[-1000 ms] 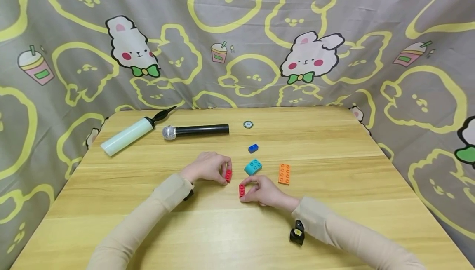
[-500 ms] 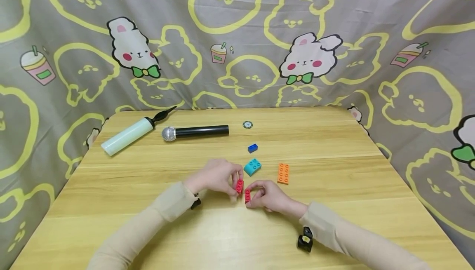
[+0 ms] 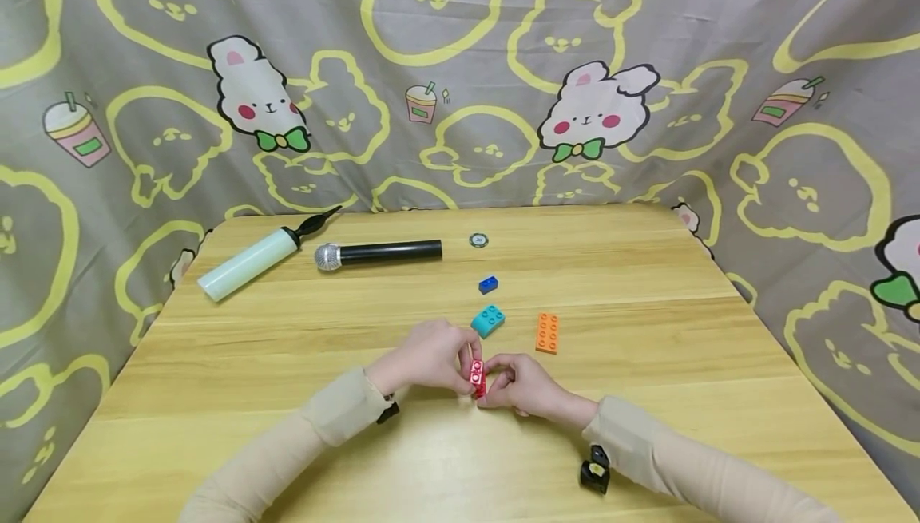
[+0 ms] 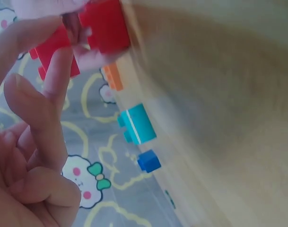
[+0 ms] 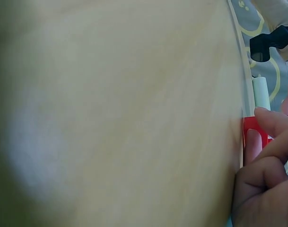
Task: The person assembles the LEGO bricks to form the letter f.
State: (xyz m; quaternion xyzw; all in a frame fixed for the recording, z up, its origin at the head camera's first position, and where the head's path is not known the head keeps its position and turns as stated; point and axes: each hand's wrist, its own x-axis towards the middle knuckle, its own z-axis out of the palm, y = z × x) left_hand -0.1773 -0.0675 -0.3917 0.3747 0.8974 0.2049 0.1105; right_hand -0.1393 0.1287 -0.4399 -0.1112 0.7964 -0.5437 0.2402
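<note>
Between the thumb and fingers of my left hand (image 3: 438, 357) is a small red toy brick (image 3: 477, 371). My right hand (image 3: 532, 386) pinches a second red brick (image 3: 481, 391), which stands on the table with its studs up. The left hand's brick is raised just above the other one. From the left wrist, a narrow gap shows between the held brick (image 4: 54, 51) and the lower brick (image 4: 106, 26). In the right wrist view my fingers (image 5: 278, 127) cover much of the red lower brick (image 5: 251, 124).
Behind the hands lie a teal brick (image 3: 489, 320), a blue brick (image 3: 488, 285) and an orange brick (image 3: 547, 333). Farther back are a microphone (image 3: 388, 252), a pale green hand pump (image 3: 247, 263) and a round chip (image 3: 478, 240). A patterned curtain (image 3: 323, 20) surrounds the wooden table.
The left hand has carried its red brick rightward and toward the person, over the right hand's brick. The right hand has shifted slightly right and nearer, still pinching its brick.
</note>
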